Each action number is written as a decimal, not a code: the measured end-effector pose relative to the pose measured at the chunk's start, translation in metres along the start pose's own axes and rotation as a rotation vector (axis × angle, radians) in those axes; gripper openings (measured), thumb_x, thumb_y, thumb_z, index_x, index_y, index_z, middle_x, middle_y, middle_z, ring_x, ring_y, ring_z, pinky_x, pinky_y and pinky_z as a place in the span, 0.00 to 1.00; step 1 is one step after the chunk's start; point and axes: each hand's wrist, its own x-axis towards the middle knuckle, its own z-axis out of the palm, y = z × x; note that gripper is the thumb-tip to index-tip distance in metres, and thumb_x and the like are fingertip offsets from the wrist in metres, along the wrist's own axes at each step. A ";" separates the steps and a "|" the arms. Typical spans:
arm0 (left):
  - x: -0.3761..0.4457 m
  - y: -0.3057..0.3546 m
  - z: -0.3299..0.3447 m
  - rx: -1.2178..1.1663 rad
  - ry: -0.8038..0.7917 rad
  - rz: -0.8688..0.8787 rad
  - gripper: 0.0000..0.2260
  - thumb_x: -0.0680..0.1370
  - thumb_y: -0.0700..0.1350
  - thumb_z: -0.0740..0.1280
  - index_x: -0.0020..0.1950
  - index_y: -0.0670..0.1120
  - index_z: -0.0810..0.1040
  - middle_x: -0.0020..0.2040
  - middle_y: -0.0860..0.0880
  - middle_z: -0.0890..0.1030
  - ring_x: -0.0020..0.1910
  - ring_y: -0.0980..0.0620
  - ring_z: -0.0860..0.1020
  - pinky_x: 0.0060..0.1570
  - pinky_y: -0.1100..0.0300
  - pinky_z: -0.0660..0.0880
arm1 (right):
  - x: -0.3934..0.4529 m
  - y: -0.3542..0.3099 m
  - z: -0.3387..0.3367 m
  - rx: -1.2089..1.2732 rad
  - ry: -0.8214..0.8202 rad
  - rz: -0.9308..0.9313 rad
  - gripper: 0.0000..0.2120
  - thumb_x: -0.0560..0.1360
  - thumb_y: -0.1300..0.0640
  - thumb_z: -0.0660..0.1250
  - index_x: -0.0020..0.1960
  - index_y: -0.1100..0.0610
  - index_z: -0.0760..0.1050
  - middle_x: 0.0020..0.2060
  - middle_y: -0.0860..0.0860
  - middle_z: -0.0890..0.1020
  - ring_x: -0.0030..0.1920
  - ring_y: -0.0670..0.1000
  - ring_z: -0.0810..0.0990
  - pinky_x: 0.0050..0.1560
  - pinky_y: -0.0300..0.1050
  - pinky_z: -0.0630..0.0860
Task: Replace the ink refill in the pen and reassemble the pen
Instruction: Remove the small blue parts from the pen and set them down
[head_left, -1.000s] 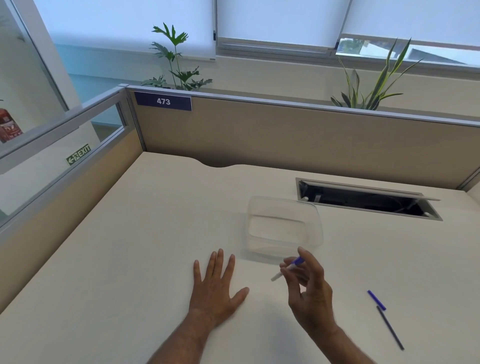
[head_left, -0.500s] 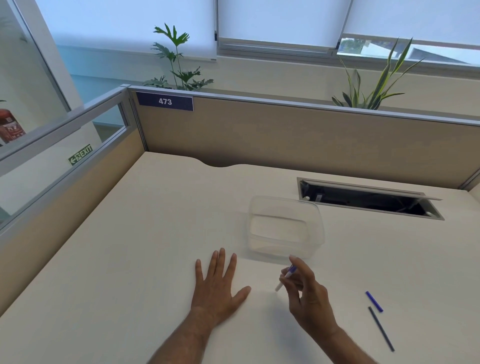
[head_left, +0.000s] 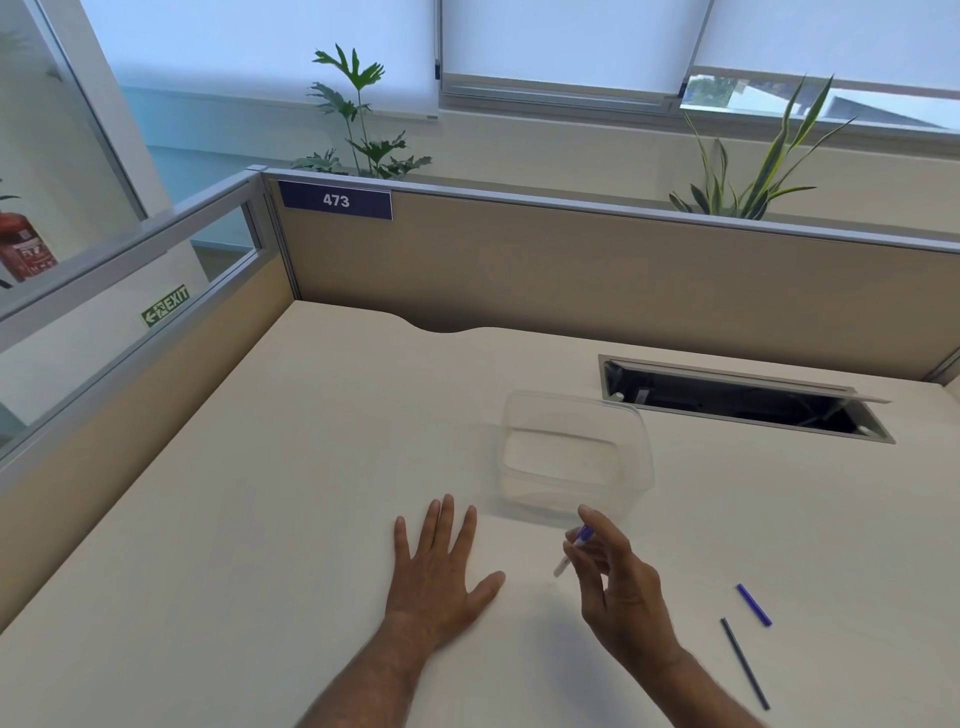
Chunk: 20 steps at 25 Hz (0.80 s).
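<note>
My right hand (head_left: 618, 587) holds a small pen (head_left: 573, 552) between thumb and fingers, its white tip pointing down-left just above the desk and its blue end up by the index finger. Flat on the desk to its left lies my left hand (head_left: 436, 577), fingers spread, holding nothing. A blue pen cap (head_left: 754, 605) lies on the desk to the right of my right hand. Just below the cap rests a thin dark ink refill (head_left: 744, 663).
A clear plastic container (head_left: 574, 457) stands just beyond my hands. An open cable hatch (head_left: 743, 400) is cut into the desk at the back right. Beige partition walls (head_left: 571, 270) close the desk at the back and left.
My right hand with the pen came down toward the desk and tilted the tip lower. The left hand has stayed flat. The view shifted slightly.
</note>
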 end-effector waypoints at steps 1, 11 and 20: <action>0.000 0.000 0.000 0.009 -0.003 0.000 0.39 0.74 0.72 0.42 0.78 0.53 0.39 0.79 0.46 0.37 0.76 0.46 0.35 0.69 0.35 0.32 | 0.002 -0.002 -0.001 0.003 0.012 -0.018 0.29 0.73 0.67 0.70 0.68 0.50 0.65 0.44 0.48 0.83 0.42 0.44 0.85 0.41 0.46 0.84; 0.000 0.000 0.000 0.006 -0.007 -0.003 0.39 0.74 0.72 0.41 0.78 0.53 0.38 0.79 0.46 0.37 0.76 0.45 0.34 0.69 0.35 0.32 | -0.011 -0.008 0.001 -0.017 -0.022 -0.039 0.16 0.80 0.55 0.61 0.66 0.45 0.64 0.42 0.51 0.85 0.37 0.46 0.84 0.45 0.25 0.73; 0.000 -0.001 0.002 0.004 -0.006 -0.005 0.39 0.73 0.72 0.40 0.78 0.53 0.38 0.79 0.46 0.36 0.76 0.47 0.34 0.69 0.35 0.32 | 0.003 -0.001 -0.006 0.006 0.020 -0.021 0.27 0.72 0.65 0.71 0.66 0.51 0.65 0.43 0.50 0.85 0.40 0.46 0.86 0.41 0.36 0.81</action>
